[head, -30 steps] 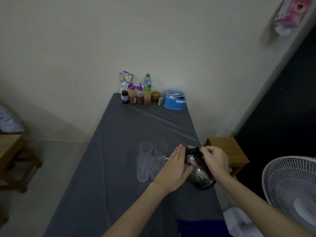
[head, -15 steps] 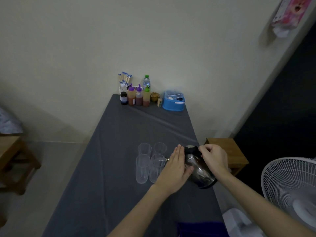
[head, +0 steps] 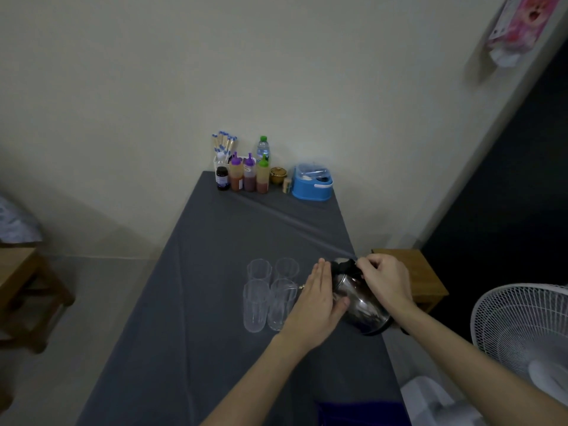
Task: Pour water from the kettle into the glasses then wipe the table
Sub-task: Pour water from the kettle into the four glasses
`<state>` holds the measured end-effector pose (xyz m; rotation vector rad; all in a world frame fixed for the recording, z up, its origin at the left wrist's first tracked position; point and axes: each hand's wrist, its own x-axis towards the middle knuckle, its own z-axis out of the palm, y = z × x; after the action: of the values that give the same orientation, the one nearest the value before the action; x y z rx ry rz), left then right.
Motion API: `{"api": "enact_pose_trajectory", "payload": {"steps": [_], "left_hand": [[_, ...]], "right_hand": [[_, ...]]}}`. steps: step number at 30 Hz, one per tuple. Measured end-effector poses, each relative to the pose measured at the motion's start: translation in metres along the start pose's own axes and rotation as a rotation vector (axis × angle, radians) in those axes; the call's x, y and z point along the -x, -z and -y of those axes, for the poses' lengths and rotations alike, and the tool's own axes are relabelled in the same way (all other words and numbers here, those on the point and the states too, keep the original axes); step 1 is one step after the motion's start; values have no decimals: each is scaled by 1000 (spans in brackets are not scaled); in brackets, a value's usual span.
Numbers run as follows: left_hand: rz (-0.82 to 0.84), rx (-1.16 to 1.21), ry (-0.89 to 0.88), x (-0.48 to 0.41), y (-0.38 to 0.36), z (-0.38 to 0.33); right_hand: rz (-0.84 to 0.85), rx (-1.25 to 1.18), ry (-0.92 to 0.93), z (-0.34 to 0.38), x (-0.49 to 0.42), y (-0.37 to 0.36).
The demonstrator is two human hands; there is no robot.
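Note:
A shiny steel kettle (head: 361,305) with a black lid is tilted to the left over the grey-clothed table (head: 215,272). My right hand (head: 385,282) grips its handle at the top. My left hand (head: 316,305) lies flat against the kettle's left side, fingers together, steadying it. Several clear glasses stand in a tight cluster just left of the kettle: the near right glass (head: 281,304) is under the spout, the near left glass (head: 255,305) is beside it, and two more (head: 259,269) stand behind. No stream of water is visible.
At the table's far end stand sauce bottles (head: 249,176), a water bottle (head: 263,147), chopsticks (head: 224,142) and a blue box (head: 312,182). A wooden stool (head: 421,275) and a white fan (head: 522,330) are on the right. A blue cloth (head: 353,413) lies at the near edge.
The kettle and both hands have stayed almost in place, tilted toward the near right glass. The view has shifted slightly.

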<state>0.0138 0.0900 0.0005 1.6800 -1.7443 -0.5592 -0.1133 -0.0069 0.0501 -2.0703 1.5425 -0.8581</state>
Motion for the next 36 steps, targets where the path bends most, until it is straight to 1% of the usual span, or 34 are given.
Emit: {"api": "enact_pose_trajectory", "payload": {"steps": [16, 24, 30, 36], "left_hand": [[-31, 16, -1, -3, -2, 1], [6, -10, 6, -2, 0, -4], [38, -57, -34, -4, 2, -5], [105, -157, -89, -4, 2, -6]], "right_hand": [[-14, 12, -4, 8, 2, 6], [-21, -31, -26, 3, 6, 7], [-17, -111, -131, -11, 16, 4], [-63, -276, -303, -28, 29, -3]]}}
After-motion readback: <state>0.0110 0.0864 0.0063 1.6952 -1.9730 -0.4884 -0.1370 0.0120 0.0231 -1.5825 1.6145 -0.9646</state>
